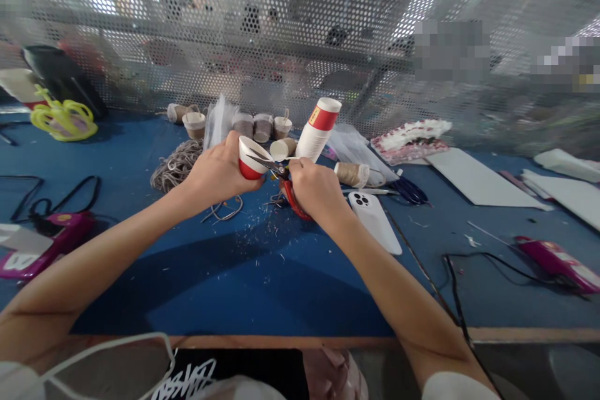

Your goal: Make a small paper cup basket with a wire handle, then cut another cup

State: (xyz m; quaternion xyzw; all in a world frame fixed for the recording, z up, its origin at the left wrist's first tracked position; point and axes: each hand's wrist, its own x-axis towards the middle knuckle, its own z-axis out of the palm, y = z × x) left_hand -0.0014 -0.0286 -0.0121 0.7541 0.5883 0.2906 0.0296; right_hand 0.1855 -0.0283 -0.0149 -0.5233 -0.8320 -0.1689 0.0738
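Note:
My left hand [220, 165] is closed round a red and white paper cup [253, 167], tilted with its opening toward the right. In my right hand [316, 190] are scissors [295, 201] with red handles. Their blades are parted and lie at the cup's rim; the exact contact is hard to make out. Behind my right hand stands a leaning stack of paper cups [316, 131]. A small twine-wrapped cup [282, 149] lies between the hands, and another wrapped cup [351, 174] lies to the right. Grey cord [175, 165] is heaped left of my left hand.
A white phone [375, 222] lies right of my right forearm. Several small wrapped cups [262, 127] line the back by a perforated metal screen [290, 44]. Purple glue guns [557, 262] with black cables lie at both sides. White boards [482, 178] rest at right.

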